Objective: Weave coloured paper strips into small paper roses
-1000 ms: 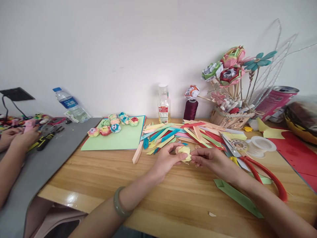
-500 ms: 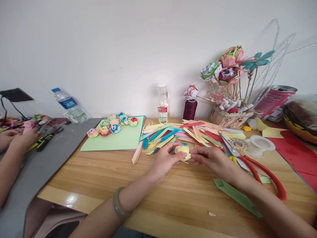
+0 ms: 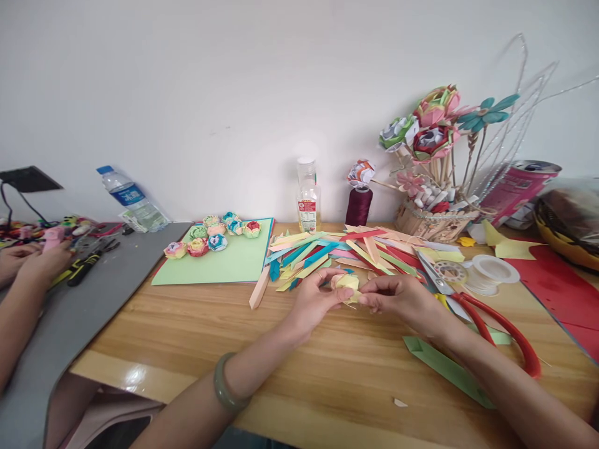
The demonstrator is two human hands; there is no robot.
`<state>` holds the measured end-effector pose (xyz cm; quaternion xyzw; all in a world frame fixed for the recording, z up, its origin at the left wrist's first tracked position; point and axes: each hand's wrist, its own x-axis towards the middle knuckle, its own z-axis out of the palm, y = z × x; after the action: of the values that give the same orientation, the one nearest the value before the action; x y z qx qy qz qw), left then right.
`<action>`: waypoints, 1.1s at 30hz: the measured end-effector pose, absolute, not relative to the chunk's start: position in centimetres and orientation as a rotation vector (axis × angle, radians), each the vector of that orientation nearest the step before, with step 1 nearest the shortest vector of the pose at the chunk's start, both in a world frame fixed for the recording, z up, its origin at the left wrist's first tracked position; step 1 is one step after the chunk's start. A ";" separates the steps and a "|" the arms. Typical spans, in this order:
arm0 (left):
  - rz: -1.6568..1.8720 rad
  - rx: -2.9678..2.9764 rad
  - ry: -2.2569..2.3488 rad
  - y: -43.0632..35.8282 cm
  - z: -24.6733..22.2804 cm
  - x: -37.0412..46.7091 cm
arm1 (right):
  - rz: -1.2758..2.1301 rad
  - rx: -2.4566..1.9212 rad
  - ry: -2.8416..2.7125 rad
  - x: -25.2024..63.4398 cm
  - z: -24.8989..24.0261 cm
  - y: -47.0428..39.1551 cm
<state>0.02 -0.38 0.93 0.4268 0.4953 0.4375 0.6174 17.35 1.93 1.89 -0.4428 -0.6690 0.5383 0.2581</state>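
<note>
Between my hands, above the wooden table, is a small pale-yellow paper flower [image 3: 347, 283]. My left hand [image 3: 314, 299] is closed around its left side, thumb across the front. My right hand [image 3: 397, 298] pinches a yellow bit at the flower's lower right edge; the fingertips partly hide it. A thin thread-like end sticks out below the flower. Just behind my hands lies a heap of folded coloured paper strips [image 3: 306, 254]. Right of my right hand lie scissors with red handles [image 3: 503, 312], beside a spool of clear line [image 3: 493, 272].
Several finished paper flowers [image 3: 198, 247] sit on a green sheet [image 3: 210, 271] at left. Behind stand a glass bottle [image 3: 307, 199], a purple thread cone [image 3: 359, 207] and a basket [image 3: 433, 223] of flowers. Another person's hand [image 3: 49, 265] works over a grey mat [image 3: 126, 287].
My right fingertips have shifted slightly at the flower's lower right edge, and the flower has turned a little. The left hand keeps its hold; the rest looks the same.
</note>
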 end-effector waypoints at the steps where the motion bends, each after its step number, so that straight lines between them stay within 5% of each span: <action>1: 1.018 0.981 1.141 -0.4 0.9 0.0 | 1.511 -1.164 -1.787 17.4 2.2 1.9; 9: 1.048 0.948 1.082 -0.3 0.9 0.0 | 1.761 -1.104 -1.540 17.7 2.5 2.1; 20: 1.025 0.976 1.092 -0.4 0.9 0.1 | 1.551 -1.184 -1.699 16.9 2.3 1.8; 30: 1.030 0.960 1.126 -0.6 0.9 0.1 | 0.579 -1.509 -1.665 23.1 8.8 1.6; 33: 1.041 0.972 1.128 -0.7 0.9 0.1 | 0.217 -1.898 -1.680 29.1 10.5 1.1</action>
<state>0.07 -0.67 0.90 0.4220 0.4896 0.4518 0.6149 29.05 1.11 10.51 -0.7130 -0.6311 0.0816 0.2944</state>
